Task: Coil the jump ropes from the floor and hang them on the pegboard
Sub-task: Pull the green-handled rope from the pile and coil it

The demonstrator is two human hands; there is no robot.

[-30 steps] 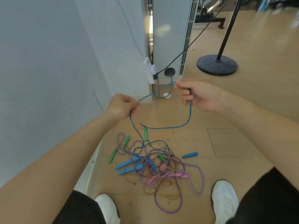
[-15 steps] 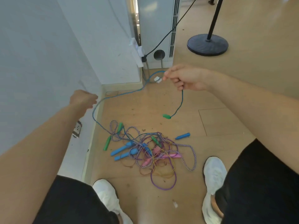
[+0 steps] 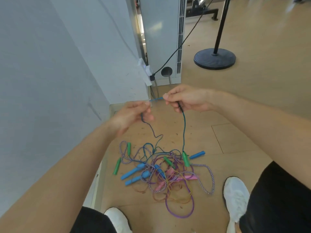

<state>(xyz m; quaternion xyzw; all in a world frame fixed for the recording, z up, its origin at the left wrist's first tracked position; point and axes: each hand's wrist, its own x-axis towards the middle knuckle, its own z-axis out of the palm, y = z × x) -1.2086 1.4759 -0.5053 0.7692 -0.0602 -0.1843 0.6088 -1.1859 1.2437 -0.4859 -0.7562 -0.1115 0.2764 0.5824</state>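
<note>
A person stands over a tangle of jump ropes [image 3: 161, 172] on the wooden floor [image 3: 244, 106], drawing one blue rope [image 3: 184, 130] out of it. The left hand [image 3: 133, 113] and right hand [image 3: 186, 100] are close together at mid-frame. Each pinches the rope, with a short taut span between them. From the right hand the rope drops to six o'clock, ending in a green handle [image 3: 185, 159] over the heap. From the left hand it trails to five o'clock into the knot.

The work looks to be at its opening step: freeing a first rope and gathering its first loop. The next pull likely calls for lifting slowly, since the buried end seems threaded among the others.

The wall [image 3: 50, 81] crowds the pile at nine o'clock. Open floor lies at three o'clock. A black stand base [image 3: 214, 58] sits well apart at one o'clock. No pegboard is in view.
</note>
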